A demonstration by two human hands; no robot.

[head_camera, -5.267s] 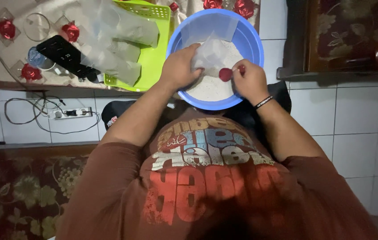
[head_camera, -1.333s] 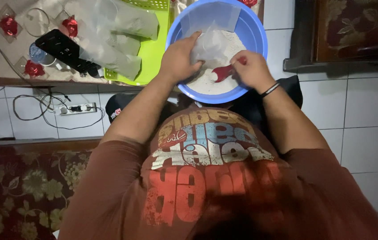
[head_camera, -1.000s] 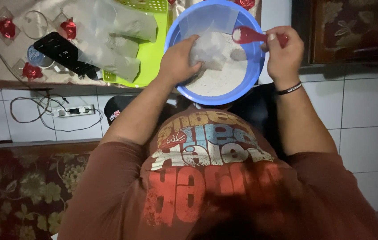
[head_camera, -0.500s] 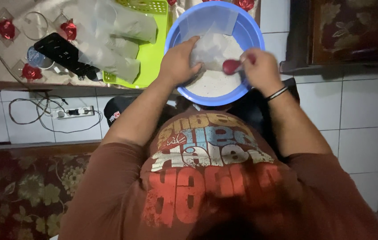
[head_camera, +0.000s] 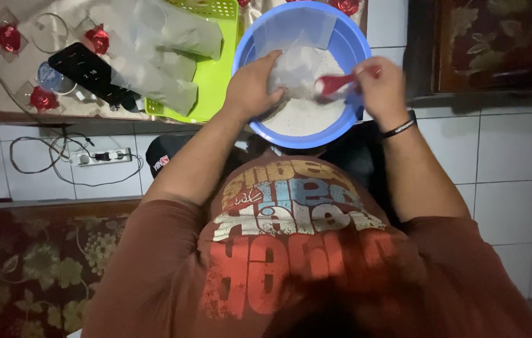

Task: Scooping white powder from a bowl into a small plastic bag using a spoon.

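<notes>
The blue basin [head_camera: 358,44], half full of pale powder [head_camera: 306,116], is the landmark. Inside it, toward its near-left rim, the left hand [head_camera: 252,87] clutches a clear plastic bag [head_camera: 296,66] by its mouth. At the right rim, the right hand [head_camera: 382,84] clenches a red spoon [head_camera: 333,84] aimed at the bag. Best done, I judge, with the spoon level and the bag's mouth held wide over the basin.
</notes>
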